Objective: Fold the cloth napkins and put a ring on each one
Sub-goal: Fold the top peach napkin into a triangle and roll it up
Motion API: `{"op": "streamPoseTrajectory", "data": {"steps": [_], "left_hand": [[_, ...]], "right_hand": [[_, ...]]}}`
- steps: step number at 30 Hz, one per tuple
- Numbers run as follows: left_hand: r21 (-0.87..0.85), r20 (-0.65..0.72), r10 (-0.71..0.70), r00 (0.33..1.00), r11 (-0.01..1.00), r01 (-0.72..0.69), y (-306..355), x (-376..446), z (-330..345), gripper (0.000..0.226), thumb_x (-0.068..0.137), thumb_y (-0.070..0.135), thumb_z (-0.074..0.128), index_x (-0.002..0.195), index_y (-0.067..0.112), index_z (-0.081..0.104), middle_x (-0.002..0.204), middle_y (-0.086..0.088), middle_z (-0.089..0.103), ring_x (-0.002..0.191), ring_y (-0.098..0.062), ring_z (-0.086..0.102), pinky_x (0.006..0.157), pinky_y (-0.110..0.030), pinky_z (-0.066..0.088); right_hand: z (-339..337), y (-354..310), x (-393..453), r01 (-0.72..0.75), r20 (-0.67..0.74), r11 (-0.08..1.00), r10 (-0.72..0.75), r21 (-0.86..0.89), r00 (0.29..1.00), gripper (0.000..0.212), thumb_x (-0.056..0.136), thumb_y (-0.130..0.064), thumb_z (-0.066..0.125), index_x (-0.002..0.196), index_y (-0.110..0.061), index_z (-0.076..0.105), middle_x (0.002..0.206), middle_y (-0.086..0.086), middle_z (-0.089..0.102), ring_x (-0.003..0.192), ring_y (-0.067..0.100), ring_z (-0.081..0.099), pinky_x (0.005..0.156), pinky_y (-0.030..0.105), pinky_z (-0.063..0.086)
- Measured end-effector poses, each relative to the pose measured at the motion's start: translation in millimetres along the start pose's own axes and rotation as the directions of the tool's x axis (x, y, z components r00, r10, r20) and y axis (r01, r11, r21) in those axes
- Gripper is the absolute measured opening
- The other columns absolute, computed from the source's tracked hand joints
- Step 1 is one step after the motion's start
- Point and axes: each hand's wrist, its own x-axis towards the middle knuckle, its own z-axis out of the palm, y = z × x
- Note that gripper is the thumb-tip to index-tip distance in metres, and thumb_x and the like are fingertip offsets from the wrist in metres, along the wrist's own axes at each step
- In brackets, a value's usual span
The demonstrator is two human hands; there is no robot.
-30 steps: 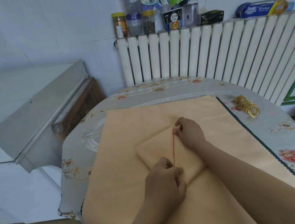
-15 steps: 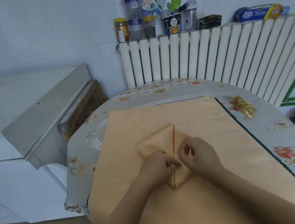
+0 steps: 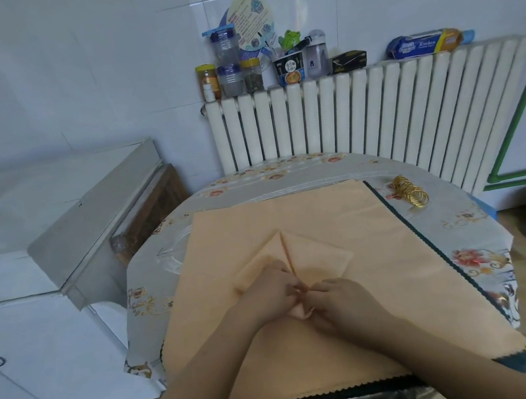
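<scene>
Both forearms reach in from the lower edge and converge toward the middle of the round counter [image 3: 474, 227] with its grey floral plastic cover. The left hand [image 3: 270, 292] comes in from the lower left, knuckles up, its fingers curled down and pinching the near tip of the small peach cloth napkin [image 3: 313, 252]. The right hand [image 3: 338, 295] comes in from the lower right, back of the hand up, its fingers curled inward and pinching the same tip from the other side, so that the two hands' fingertips meet just at the napkin's lower point. A little bunched fold of fabric shows below and between the hands.

The napkin is folded into a kite shape with a central seam running from its far point down to the hands; its left and right flaps lie flat. It rests on top of a larger peach cloth sheet [image 3: 355, 215] with a dark zigzag border, which is spread over most of the counter.

A cluster of thin gold metal rings [image 3: 410, 190] lies on the counter cover at the far right, just beyond the sheet's dark edge and well apart from the hands.

Behind the counter stands a white ribbed radiator [image 3: 360, 112], with jars and packets lined up along its top.
</scene>
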Motion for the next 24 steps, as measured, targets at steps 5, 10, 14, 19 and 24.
{"op": "streamPoseTrajectory", "data": {"steps": [5, 10, 14, 19, 24], "left_hand": [[0.085, -0.136, 0.115, 0.984, 0.991, -0.104, 7.5, -8.7, 17.2, 0.024, 0.085, 0.032, 0.064, 0.108, 0.030, 0.070, 0.127, 0.000, 0.044, 0.125, -0.016, 0.034, 0.101, -0.017, 0.019], [0.167, -0.029, 0.115, 0.993, 0.980, -0.108, 18.7, -7.0, 34.4, 0.056, 0.080, 0.048, 0.025, 0.124, 0.026, 0.051, 0.147, -0.004, 0.032, 0.141, -0.018, 0.017, 0.115, -0.028, 0.004], [0.219, -0.065, 0.113, 0.991, 0.971, -0.096, 16.2, -4.6, 42.2, 0.076, 0.069, 0.055, 0.008, 0.129, 0.027, 0.045, 0.148, -0.001, 0.033, 0.140, -0.015, 0.019, 0.114, -0.027, 0.005], [0.198, -0.044, 0.070, 0.997, 0.978, -0.060, 6.1, -6.0, 38.0, 0.060, 0.082, 0.051, 0.023, 0.134, 0.028, 0.041, 0.152, 0.003, 0.030, 0.141, -0.010, 0.019, 0.116, -0.028, 0.008], [0.299, 0.024, -0.016, 1.000, 0.954, 0.008, -39.2, -20.0, 16.7, 0.060, 0.092, 0.047, 0.014, 0.149, 0.031, 0.020, 0.158, 0.011, 0.009, 0.144, -0.001, 0.004, 0.113, -0.021, -0.005]], "right_hand": [[-29.7, 37.6, -33.3, -0.131, 0.111, 0.989, 0.123, 0.071, 0.986, 0.014, 0.071, -0.028, 0.047, 0.073, -0.029, 0.061, 0.073, -0.013, 0.064, 0.067, 0.010, 0.060, 0.061, 0.017, 0.041], [-38.5, 52.8, -38.1, -0.239, 0.047, 0.971, 0.240, -0.024, 0.970, 0.016, 0.070, -0.022, 0.048, 0.072, -0.029, 0.062, 0.070, -0.016, 0.065, 0.066, 0.013, 0.062, 0.063, 0.024, 0.042], [-29.6, 31.9, -34.4, -0.220, 0.039, 0.975, 0.218, 0.026, 0.975, 0.029, 0.072, -0.021, 0.047, 0.091, -0.021, 0.068, 0.090, -0.008, 0.070, 0.086, 0.014, 0.062, 0.077, 0.020, 0.043], [-5.4, 27.7, -39.7, -0.228, 0.103, 0.973, 0.224, 0.031, 0.969, 0.037, 0.086, -0.028, 0.044, 0.113, -0.021, 0.069, 0.113, -0.002, 0.069, 0.108, 0.015, 0.062, 0.100, 0.015, 0.030], [-5.5, 36.6, -41.8, -0.268, 0.154, 0.960, 0.253, 0.080, 0.955, 0.034, 0.095, -0.020, 0.050, 0.125, -0.028, 0.060, 0.132, -0.004, 0.056, 0.128, 0.010, 0.046, 0.102, 0.005, 0.015]]}}
